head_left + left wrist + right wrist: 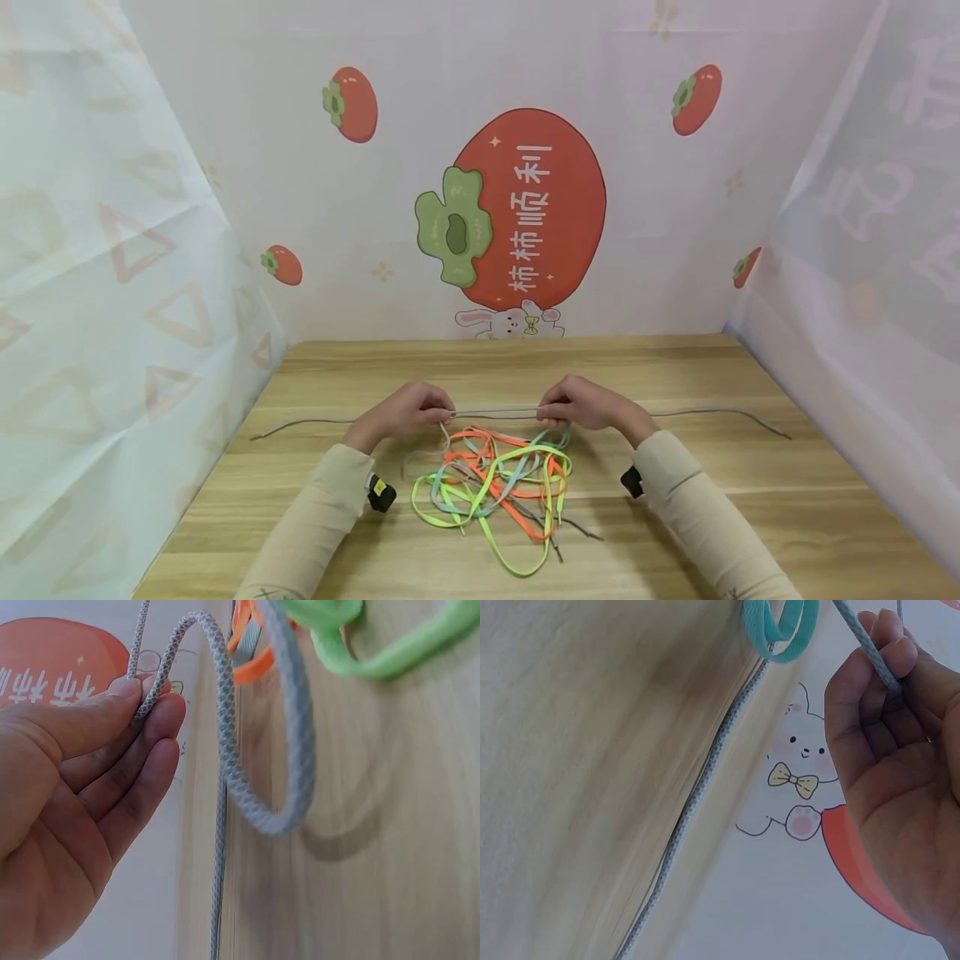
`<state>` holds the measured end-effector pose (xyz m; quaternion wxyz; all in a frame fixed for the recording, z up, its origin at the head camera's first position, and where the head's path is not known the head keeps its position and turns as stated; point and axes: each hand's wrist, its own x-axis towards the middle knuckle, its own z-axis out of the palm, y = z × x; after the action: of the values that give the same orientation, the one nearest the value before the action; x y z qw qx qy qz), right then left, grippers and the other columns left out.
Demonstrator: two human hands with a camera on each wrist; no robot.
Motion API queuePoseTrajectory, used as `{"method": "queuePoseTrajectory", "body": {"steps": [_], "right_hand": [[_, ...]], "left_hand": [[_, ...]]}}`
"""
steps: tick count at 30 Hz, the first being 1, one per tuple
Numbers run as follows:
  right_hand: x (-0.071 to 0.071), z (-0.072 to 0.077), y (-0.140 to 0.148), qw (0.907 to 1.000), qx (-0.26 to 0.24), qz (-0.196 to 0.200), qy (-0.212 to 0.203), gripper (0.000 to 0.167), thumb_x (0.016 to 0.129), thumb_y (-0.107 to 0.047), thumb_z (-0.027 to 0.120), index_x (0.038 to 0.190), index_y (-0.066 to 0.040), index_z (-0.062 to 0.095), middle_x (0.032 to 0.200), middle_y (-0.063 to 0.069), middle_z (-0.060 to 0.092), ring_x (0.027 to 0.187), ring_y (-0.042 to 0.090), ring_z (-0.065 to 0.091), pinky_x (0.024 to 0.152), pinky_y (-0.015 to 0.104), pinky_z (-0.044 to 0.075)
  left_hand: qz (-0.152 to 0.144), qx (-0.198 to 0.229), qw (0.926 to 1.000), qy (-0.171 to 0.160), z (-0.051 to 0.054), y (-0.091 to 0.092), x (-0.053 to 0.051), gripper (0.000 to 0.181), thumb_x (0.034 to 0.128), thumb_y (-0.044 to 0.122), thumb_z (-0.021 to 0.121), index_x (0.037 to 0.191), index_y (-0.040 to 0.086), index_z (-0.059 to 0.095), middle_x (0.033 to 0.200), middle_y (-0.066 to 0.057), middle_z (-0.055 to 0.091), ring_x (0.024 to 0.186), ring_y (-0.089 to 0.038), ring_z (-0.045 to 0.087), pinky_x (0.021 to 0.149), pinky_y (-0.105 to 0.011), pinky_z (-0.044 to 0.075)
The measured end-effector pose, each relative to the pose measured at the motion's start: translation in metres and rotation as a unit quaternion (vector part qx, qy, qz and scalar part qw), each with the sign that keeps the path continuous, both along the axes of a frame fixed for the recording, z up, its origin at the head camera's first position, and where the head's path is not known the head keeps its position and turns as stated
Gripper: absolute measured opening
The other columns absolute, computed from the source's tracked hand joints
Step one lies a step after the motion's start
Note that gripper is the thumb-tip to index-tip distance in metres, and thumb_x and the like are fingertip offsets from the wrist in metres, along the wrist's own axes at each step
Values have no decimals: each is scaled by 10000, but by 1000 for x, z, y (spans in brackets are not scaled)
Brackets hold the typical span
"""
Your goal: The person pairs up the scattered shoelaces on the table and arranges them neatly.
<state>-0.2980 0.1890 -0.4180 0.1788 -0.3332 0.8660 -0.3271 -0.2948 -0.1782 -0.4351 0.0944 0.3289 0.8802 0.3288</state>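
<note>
My left hand [408,408] pinches a grey round shoelace [225,712] between thumb and fingertips, and a slack loop of it hangs beside the fingers. My right hand [588,404] holds a grey lace [866,646] in bent fingers. Between the hands a grey stretch [495,409] runs nearly straight. Behind them another grey lace [712,410] lies across the table, its ends out to both sides. Just in front of the hands is a tangle of flat laces: neon yellow [495,471], orange [525,518] and pale blue [512,479], with grey ends among them.
The wooden table [300,517] meets a printed backdrop [645,275] at its far edge. White printed sheets [90,333] hang along both sides. A dark wrist camera [381,493] sits on the left sleeve, and another [632,482] on the right.
</note>
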Motion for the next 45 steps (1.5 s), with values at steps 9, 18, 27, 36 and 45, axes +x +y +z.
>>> {"method": "queuePoseTrajectory", "body": {"steps": [9, 18, 27, 36, 45], "right_hand": [[-2, 4, 13, 9999, -76, -8, 128, 248, 1083, -160, 607, 1021, 14, 773, 800, 74, 711, 711, 126, 609, 664, 280, 552], [1, -3, 28, 9996, -33, -276, 3, 242, 1091, -158, 591, 990, -37, 774, 839, 167, 721, 711, 103, 582, 659, 264, 530], [1, -4, 43, 9991, 21, -425, 38, 233, 1089, -153, 593, 1012, -30, 775, 861, 180, 726, 755, 180, 617, 695, 310, 553], [-1, -4, 61, 9983, -24, -576, 7, 242, 1086, -151, 600, 1034, 10, 772, 853, 180, 717, 744, 184, 624, 684, 316, 550], [1, -7, 80, 9973, -116, -719, -87, 241, 1080, -129, 603, 1029, 41, 766, 827, 177, 709, 730, 172, 613, 658, 312, 546]], "left_hand": [[47, 34, 10000, -35, 0, -22, -1, 185, 1065, 149, 636, 1096, 19, 765, 984, -93, 788, 909, -123, 701, 820, -251, 553], [123, 78, 9997, -175, -4, -42, -1, 183, 1063, 133, 636, 1090, -7, 751, 982, -131, 786, 907, -168, 721, 808, -235, 562], [272, 96, 9995, -152, -4, -60, 2, 183, 1065, 141, 634, 1088, 8, 759, 950, -131, 777, 883, -248, 733, 780, -253, 576], [508, 252, 9984, -6, -7, -88, 3, 177, 1041, 143, 672, 1084, 3, 772, 944, -126, 792, 878, -222, 745, 795, -229, 570], [604, 438, 9971, -122, -14, -121, 5, 177, 1042, 137, 670, 1072, -8, 768, 938, -135, 792, 861, -137, 724, 798, -215, 562]]}}
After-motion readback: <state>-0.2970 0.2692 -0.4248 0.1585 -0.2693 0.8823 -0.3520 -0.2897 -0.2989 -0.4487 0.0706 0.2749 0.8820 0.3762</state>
